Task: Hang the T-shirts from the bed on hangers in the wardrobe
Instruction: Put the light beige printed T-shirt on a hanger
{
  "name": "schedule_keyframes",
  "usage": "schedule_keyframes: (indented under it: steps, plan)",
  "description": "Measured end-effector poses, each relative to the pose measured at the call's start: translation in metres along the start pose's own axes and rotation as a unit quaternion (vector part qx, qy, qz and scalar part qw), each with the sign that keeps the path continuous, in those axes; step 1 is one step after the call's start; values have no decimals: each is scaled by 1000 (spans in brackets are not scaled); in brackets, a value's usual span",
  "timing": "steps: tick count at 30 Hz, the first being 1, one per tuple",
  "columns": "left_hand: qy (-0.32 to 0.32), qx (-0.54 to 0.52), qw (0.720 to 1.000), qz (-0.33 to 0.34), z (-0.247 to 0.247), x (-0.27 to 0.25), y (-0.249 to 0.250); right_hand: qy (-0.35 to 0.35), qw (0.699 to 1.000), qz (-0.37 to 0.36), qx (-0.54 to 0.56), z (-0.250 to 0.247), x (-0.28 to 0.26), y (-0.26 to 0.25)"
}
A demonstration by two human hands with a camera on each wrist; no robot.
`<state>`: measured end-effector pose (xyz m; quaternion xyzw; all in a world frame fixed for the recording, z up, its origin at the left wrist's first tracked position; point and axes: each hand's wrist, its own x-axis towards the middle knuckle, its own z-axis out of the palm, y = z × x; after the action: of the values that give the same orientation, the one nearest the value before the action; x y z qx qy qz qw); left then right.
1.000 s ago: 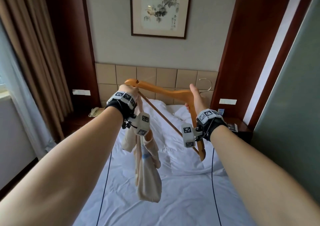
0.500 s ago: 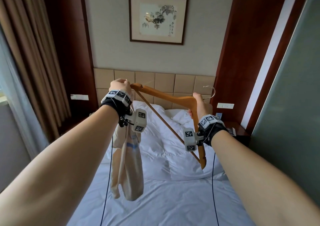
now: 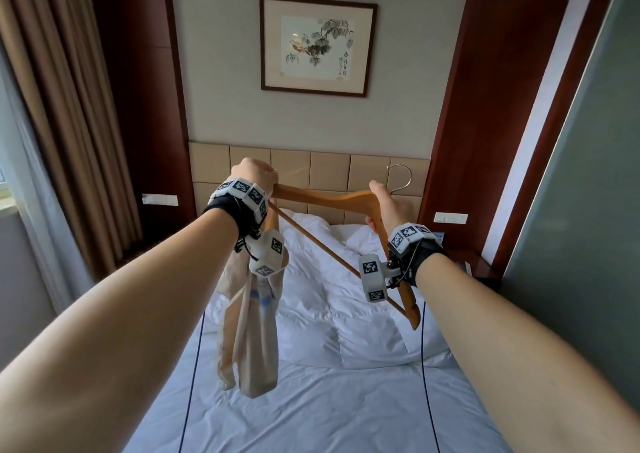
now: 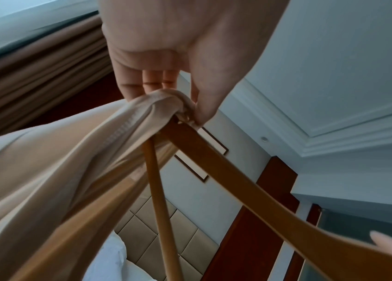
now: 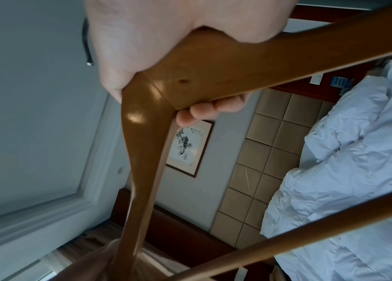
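We note a bed (image 3: 346, 400) with creased white linen, a padded tan headboard (image 3: 329, 166), dark wood panels and a framed ink painting (image 3: 317, 45); its writing is, we believe, too small to read. Our left hand (image 3: 254, 173) clutches the bunched beige T-shirt (image 3: 251, 331) against one end of the glossy wooden hanger (image 3: 332, 198). Our right hand (image 3: 384, 203) grips the hanger's centre, held above the bed.

The left hand (image 3: 254, 175) has slid over the hanger's (image 3: 332, 199) left tip. The T-shirt (image 3: 249, 328) now hangs lower and straighter, its bunching gone.
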<state>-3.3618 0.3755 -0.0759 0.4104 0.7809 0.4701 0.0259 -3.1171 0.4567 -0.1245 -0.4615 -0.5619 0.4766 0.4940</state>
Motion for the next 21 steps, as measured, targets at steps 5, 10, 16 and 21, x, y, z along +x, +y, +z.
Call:
schedule_keyframes:
  steps: [5, 10, 16, 21]
  plan:
    - [-25, 35, 998, 36, 0, -8, 9, -54, 998, -40, -13, 5, -7, -15]
    - [-52, 72, 994, 70, 2, -15, 23, -149, 985, -84, -20, 9, -18, -32]
    - [-77, 64, 988, 117, 14, -27, 48, -154, 974, -135, -96, 18, -25, -47]
    - [-74, 32, 988, 133, 25, -36, 68, -163, 970, -130, -123, 12, -26, -46]
